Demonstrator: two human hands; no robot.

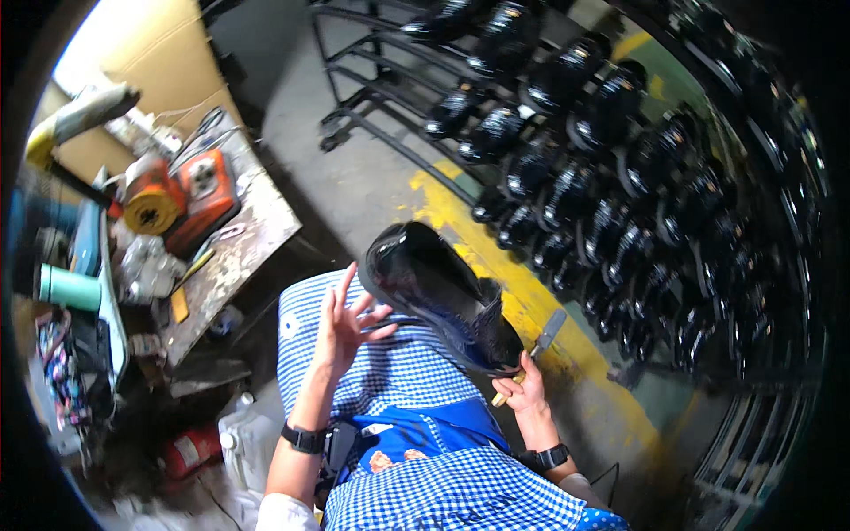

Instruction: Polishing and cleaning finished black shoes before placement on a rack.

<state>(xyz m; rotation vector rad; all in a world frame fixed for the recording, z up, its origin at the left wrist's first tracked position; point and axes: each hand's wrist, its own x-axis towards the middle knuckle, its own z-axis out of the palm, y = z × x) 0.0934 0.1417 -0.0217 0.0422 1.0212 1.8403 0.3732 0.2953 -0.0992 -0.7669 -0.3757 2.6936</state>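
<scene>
A glossy black shoe (438, 296) lies tilted over my lap, toe toward the upper left, above a blue checked apron (390, 380). My left hand (341, 326) is beside the toe with its fingers spread, the thumb and fingertips at the shoe's side. My right hand (522, 389) sits under the heel end, closed on a small flat-bladed tool (544, 336) with a pale handle whose blade points up and right. Whether the right hand also grips the heel cannot be told. Both wrists carry black bands.
A dark metal rack (354, 80) with rows of glossy black shoes (611, 203) fills the right and top. At left, a worn workbench (239, 248) holds an orange socket box (204, 199), an orange roll, a teal cup (69, 288) and clutter. A yellow floor line (531, 301) runs below the rack.
</scene>
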